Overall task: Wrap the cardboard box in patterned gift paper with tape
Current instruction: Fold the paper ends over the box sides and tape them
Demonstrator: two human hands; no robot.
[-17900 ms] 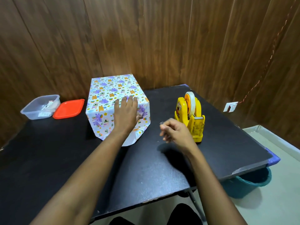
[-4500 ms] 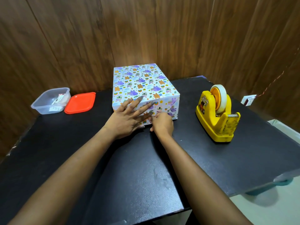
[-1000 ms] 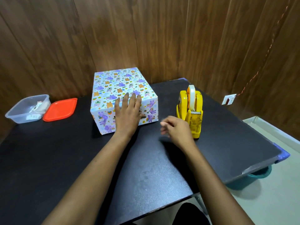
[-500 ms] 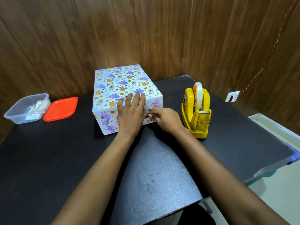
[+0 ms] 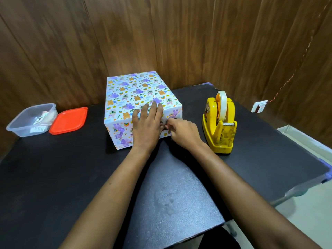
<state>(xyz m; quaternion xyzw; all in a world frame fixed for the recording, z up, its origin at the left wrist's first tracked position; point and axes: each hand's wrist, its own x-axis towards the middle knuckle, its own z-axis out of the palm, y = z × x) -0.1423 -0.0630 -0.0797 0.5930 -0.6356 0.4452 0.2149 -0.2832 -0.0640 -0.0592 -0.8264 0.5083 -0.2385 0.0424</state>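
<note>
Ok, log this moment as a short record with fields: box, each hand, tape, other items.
box: wrapped box, patterned paper all over, on the black table
left hand: left hand flat on the box's near face, fingers over the top edge
right hand: right hand fingertips pinched at the near face beside the left; tape piece not discernible
tape: yellow tape dispenser, right of the box, untouched
other items: clear container and orange lid, far left
</note>
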